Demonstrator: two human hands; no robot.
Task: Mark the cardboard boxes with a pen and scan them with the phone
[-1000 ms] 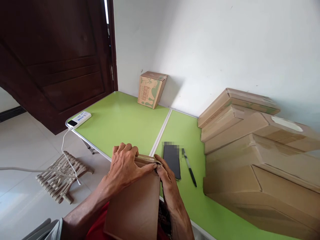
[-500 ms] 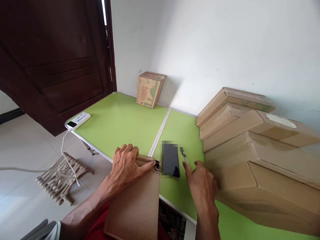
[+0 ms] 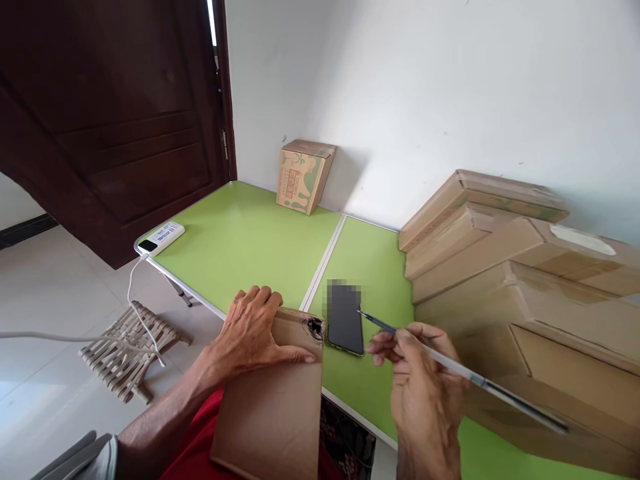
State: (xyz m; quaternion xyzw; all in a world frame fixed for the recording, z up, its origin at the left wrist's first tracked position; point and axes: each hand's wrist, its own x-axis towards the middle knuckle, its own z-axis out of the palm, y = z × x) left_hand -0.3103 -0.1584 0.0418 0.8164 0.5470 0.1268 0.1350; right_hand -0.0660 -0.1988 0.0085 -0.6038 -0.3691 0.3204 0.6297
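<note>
Soft light comes from your left — the small box beyond your left hand shadows the wall rightward — while your right hand and pen blur.

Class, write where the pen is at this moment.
In the head view, right of centre, the pen is in the right hand, its thin end pointing toward the phone.

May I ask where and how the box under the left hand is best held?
Probably by the upper left of the box, from the left, fingers over the top edge and thumb on the broad face, as the left hand does; the upper right corner has a ragged dark hole.
</note>
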